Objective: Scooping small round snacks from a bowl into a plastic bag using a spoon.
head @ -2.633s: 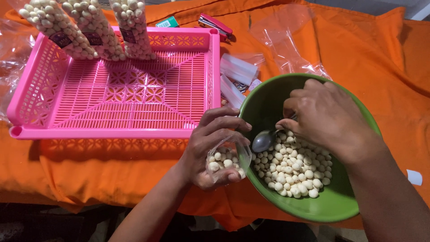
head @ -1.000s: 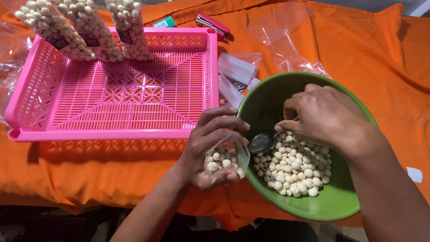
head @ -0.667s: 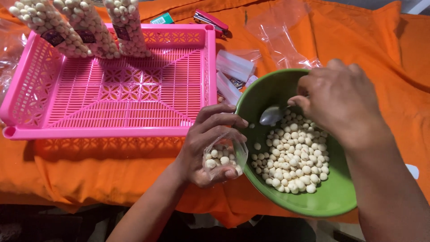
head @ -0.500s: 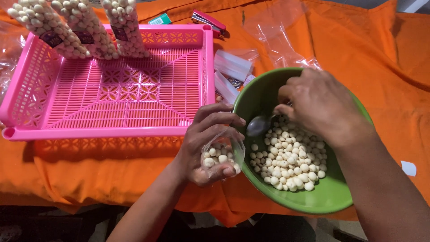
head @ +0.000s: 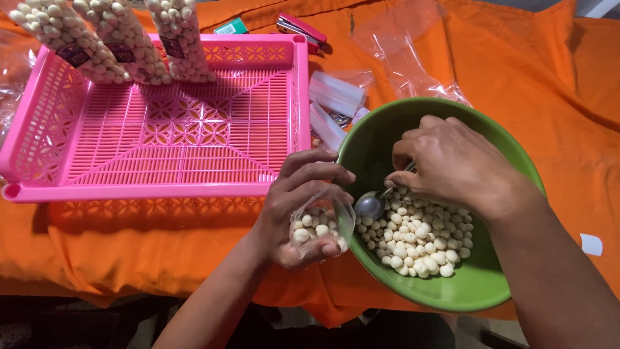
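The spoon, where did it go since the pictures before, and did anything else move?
The right hand lifted the spoon toward the far side of the green bowl, then brought it back down to the near edge of the white balls, beside the bag. The left hand kept holding the small clear bag at the bowl's rim. The pink tray stayed put.

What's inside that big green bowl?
The round green plastic bowl holds a pile of small pale round balls and a metal spoon held by the right hand. That hand covers the bowl's far side and most of the spoon's handle.
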